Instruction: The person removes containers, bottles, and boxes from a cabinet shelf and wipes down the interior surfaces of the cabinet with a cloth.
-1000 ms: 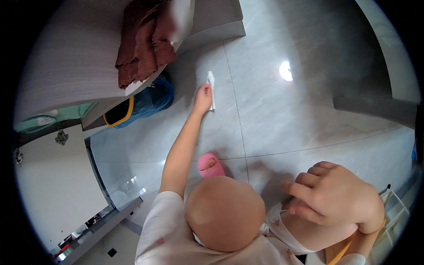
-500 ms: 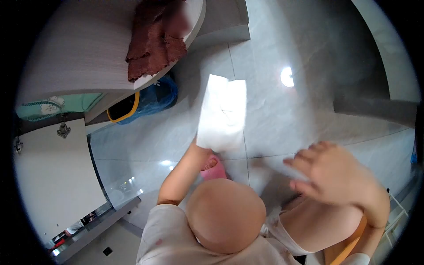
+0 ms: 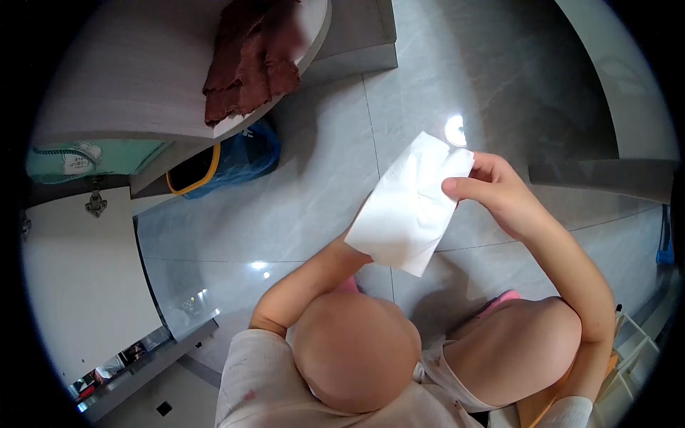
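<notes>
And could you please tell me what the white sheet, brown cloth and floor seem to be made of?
White sheet: probably tissue paper, matte, judging by its soft creases.
Brown cloth: likely fuzzy textile, matte, with soft folds.
Floor: glossy tile, perhaps ceramic or stone, given straight joints and bright reflections.

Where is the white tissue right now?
In the head view, the white tissue is just right of centre, above the tiled floor; the right hand grips its right edge, and the left forearm meets its lower-left side.
</notes>
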Motion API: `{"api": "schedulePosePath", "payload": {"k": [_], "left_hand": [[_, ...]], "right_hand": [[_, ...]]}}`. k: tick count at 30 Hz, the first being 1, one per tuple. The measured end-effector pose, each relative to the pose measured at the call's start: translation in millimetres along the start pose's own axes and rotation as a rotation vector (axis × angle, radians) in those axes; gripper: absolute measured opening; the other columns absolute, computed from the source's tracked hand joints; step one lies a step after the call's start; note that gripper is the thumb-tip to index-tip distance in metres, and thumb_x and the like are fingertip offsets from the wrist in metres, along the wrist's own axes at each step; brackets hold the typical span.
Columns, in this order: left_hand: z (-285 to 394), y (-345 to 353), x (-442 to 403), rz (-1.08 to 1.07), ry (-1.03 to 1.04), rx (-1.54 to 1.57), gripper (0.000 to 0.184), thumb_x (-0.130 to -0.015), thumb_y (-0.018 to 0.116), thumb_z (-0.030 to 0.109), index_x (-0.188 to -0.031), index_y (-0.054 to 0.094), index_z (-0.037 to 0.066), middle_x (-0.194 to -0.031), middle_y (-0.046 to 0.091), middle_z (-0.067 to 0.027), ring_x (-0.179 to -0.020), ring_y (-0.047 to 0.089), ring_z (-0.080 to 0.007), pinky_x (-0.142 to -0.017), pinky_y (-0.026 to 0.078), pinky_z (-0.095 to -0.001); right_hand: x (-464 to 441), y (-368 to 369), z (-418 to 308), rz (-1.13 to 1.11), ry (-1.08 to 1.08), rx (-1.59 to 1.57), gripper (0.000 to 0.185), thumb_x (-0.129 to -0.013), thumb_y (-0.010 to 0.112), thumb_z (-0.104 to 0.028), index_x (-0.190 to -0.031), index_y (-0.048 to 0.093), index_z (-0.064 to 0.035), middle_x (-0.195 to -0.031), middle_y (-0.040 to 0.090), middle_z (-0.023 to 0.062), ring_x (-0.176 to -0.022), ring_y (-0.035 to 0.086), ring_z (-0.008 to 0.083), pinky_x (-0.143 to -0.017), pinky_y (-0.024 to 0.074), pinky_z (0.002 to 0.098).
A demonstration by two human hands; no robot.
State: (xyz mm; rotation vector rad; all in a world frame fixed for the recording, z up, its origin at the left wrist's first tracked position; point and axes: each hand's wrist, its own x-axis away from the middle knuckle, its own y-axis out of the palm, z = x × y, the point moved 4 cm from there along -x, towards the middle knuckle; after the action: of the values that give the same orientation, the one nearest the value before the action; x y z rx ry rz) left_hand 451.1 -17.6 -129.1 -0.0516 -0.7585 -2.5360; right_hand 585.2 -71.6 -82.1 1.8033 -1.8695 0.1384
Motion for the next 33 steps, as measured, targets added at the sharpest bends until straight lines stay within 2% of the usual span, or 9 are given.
{"api": "schedulePosePath", "payload": {"k": [4,6,7,8,10,14,20,23,33], "left_hand": [[-2.3,-1.1,1.3,0.065,-0.200,-0.105,0.047,-0.081,0.055,0.011,-0.123,0.036,0.004,-0.110,0.050,-0.0046,-0.098,0.048,-0.0121,-0.083,0.039,-0.0255],[21.9,8.3,3.9,0.095,-0.122,0.037,0.041,-0.080,0.055,0.011,-0.117,0.039,0.002,-0.106,0.051,-0.0053,-0.096,0.049,-0.0126,-0.081,0.041,-0.0274],[27.1,8.1,2.2,0.095,0.038,-0.410,0.030,-0.079,0.055,0.009,-0.105,0.043,0.000,-0.097,0.054,-0.0106,-0.087,0.054,-0.0195,-0.074,0.043,-0.0307],[30.5,10.2,1.6,0.093,0.039,-0.406,0.030,-0.079,0.055,0.009,-0.105,0.043,0.000,-0.097,0.054,-0.0106,-0.087,0.054,-0.0195,-0.074,0.043,-0.0307],[44.7,19.3,1.1,0.092,0.070,-1.022,0.026,-0.077,0.056,0.009,-0.099,0.046,0.001,-0.090,0.053,-0.0139,-0.081,0.054,-0.0199,-0.069,0.042,-0.0283],[51.6,27.4,0.6,0.116,0.181,-1.039,0.015,-0.075,0.053,0.003,-0.086,0.044,0.001,-0.077,0.051,-0.0150,-0.070,0.052,-0.0322,-0.059,0.042,-0.0371],[62.0,34.6,-1.6,0.072,0.383,-1.491,0.017,-0.069,0.060,0.005,-0.079,0.046,0.003,-0.075,0.052,-0.0091,-0.065,0.053,-0.0222,-0.060,0.043,-0.0314],[61.5,31.0,-4.1,0.092,0.352,-1.412,0.014,-0.070,0.059,0.006,-0.077,0.047,0.004,-0.075,0.052,-0.0087,-0.064,0.053,-0.0218,-0.057,0.043,-0.0311],[53.7,21.9,0.6,0.103,0.093,-0.736,0.009,-0.071,0.055,0.001,-0.079,0.051,0.004,-0.073,0.051,0.0008,-0.063,0.038,-0.0071,-0.059,0.033,-0.0195]], "right_hand": [[5.0,5.9,-6.6,0.060,-0.082,-0.081,0.035,-0.074,0.062,-0.019,-0.101,0.053,0.0011,-0.093,0.058,0.0064,-0.079,0.054,0.0107,-0.073,0.0423,0.0243],[6.7,8.8,-9.3,0.095,-0.096,-0.079,0.035,-0.074,0.063,-0.019,-0.101,0.052,0.0009,-0.092,0.058,0.0062,-0.079,0.053,0.0104,-0.072,0.0424,0.0244],[7.2,9.1,-11.0,0.128,-0.110,-0.078,0.035,-0.073,0.063,-0.018,-0.100,0.052,0.0008,-0.090,0.058,0.0060,-0.079,0.053,0.0101,-0.071,0.0426,0.0244],[6.5,10.7,-10.8,0.131,-0.109,-0.075,0.035,-0.073,0.063,-0.018,-0.100,0.052,0.0008,-0.090,0.058,0.0060,-0.079,0.053,0.0101,-0.071,0.0426,0.0244],[6.1,9.5,-12.4,0.234,-0.177,0.184,0.035,-0.071,0.065,-0.019,-0.097,0.053,0.0008,-0.083,0.057,0.0054,-0.076,0.053,0.0093,-0.068,0.0426,0.0242],[7.8,3.8,-16.0,0.224,-0.143,0.304,0.033,-0.070,0.066,-0.023,-0.089,0.054,0.0015,-0.076,0.057,0.0043,-0.072,0.052,0.0093,-0.063,0.0422,0.0239],[11.0,8.9,-23.8,0.241,-0.153,0.462,0.028,-0.069,0.064,-0.024,-0.078,0.057,0.0024,-0.067,0.054,0.0042,-0.063,0.048,0.0084,-0.054,0.0386,0.0246],[9.9,8.9,-21.1,0.187,-0.025,0.601,0.023,-0.072,0.060,-0.019,-0.079,0.057,0.0028,-0.066,0.054,0.0047,-0.063,0.047,0.0076,-0.055,0.0384,0.0238],[7.7,7.1,-0.1,0.077,-0.040,0.168,0.019,-0.075,0.050,-0.012,-0.086,0.056,0.0029,-0.075,0.056,0.0026,-0.071,0.049,0.0070,-0.065,0.0396,0.0216]]}}
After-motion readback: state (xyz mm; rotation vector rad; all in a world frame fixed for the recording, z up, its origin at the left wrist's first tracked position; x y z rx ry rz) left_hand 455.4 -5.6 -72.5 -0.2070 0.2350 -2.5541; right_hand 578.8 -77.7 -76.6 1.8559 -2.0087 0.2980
